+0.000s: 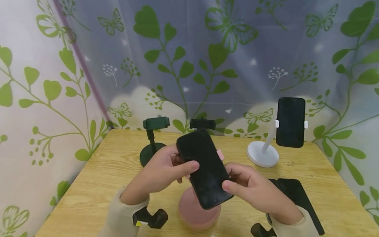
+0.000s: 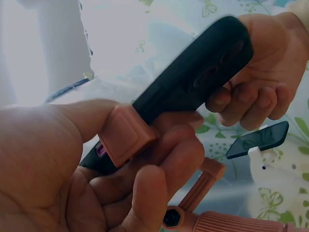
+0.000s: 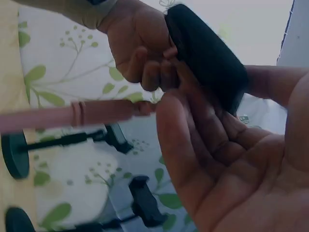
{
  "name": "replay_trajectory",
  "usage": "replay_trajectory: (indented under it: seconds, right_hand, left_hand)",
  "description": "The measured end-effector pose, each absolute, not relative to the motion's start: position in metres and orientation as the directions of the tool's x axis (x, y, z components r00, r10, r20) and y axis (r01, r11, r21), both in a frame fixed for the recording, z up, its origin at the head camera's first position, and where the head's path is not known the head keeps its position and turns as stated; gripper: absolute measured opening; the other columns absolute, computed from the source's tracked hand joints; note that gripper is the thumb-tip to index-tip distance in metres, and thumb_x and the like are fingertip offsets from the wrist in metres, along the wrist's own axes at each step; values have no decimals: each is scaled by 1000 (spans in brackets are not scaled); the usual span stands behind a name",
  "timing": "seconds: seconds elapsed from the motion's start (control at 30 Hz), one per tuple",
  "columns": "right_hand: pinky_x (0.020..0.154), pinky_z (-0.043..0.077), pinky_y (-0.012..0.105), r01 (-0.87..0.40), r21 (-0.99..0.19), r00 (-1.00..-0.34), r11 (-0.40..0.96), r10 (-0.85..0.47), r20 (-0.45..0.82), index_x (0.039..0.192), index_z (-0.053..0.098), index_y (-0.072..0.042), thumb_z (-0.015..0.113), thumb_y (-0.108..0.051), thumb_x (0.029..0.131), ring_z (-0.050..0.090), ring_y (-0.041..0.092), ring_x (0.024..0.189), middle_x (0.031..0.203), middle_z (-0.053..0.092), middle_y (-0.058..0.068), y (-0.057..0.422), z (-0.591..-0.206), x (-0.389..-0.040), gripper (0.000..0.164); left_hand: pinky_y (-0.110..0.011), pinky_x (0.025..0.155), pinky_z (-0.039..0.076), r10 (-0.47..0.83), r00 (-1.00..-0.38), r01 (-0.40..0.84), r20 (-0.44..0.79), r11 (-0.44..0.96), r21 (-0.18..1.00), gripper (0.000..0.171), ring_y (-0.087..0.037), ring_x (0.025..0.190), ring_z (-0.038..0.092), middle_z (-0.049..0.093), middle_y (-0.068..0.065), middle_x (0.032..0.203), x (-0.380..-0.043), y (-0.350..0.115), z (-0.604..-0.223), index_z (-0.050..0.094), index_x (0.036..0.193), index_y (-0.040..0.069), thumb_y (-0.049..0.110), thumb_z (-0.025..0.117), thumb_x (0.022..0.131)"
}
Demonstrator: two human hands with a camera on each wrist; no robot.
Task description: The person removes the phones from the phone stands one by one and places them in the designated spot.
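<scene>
A black smartphone (image 1: pixel 207 171) is tilted above the round base of a pink phone stand (image 1: pixel 198 215). Pink clamp ends (image 1: pixel 220 155) show at its two long edges. My left hand (image 1: pixel 165 169) grips the left edge, thumb over the screen. Around the lower right corner, my right hand (image 1: pixel 251 187) pinches the phone between thumb and curled fingers. In the left wrist view, the pink clamp (image 2: pixel 126 135) lies against the phone's edge, and the stand's hinged arm (image 2: pixel 200 186) stands below. The phone hides most of the stand's upper part in the head view.
Behind my left hand stands a dark green phone stand (image 1: pixel 151 153); a black holder (image 1: pixel 202 124) rises behind the phone. At the right, a white stand (image 1: pixel 262 154) bears another phone (image 1: pixel 291 121). Flat black devices (image 1: pixel 299 197) lie beside my right forearm on the wooden table (image 1: pixel 97 177).
</scene>
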State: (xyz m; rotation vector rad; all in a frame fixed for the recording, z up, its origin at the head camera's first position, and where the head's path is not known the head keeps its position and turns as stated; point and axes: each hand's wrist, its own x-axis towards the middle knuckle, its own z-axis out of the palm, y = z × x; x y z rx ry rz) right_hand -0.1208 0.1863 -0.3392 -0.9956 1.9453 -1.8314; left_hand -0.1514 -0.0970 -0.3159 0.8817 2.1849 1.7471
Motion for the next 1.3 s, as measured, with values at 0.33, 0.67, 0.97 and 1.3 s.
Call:
replay_trajectory:
  seconds: [0.33,0.67,0.97,1.3]
  right_hand:
    - [81,57,31,-496,-777,-861,389,-341,378,134,59,-13,66,-12,103,64,13,99,106,64,-2,184,-335,-124,31]
    - [82,58,32,-587,-692,-794,421,-466,390,106,63,-25,66,-13,103,63,8,95,98,63,-13,185,-333,-125,13]
    - [74,55,30,-571,-683,-806,456,-468,362,93,60,-24,66,-17,103,62,6,81,85,62,-16,190,-332,-124,14]
    - [68,53,29,-557,-679,-815,477,-473,336,91,62,-25,65,-17,104,60,5,76,82,62,-16,195,-334,-125,16]
  left_hand:
    - [-31,68,57,645,-732,398,218,146,906,31,-15,74,68,73,-4,98,-149,-85,-327,69,128,8,17,73,98]
    - [-29,63,54,712,-655,524,254,186,831,31,-9,76,69,74,9,91,-149,-80,-333,69,128,21,23,75,98]
    - [-27,63,53,739,-641,522,208,222,824,29,-8,82,69,73,11,95,-153,-78,-330,68,127,22,24,74,99]
    - [-32,69,56,729,-665,493,165,262,830,26,-9,84,68,72,10,95,-153,-73,-331,67,125,25,28,72,100]
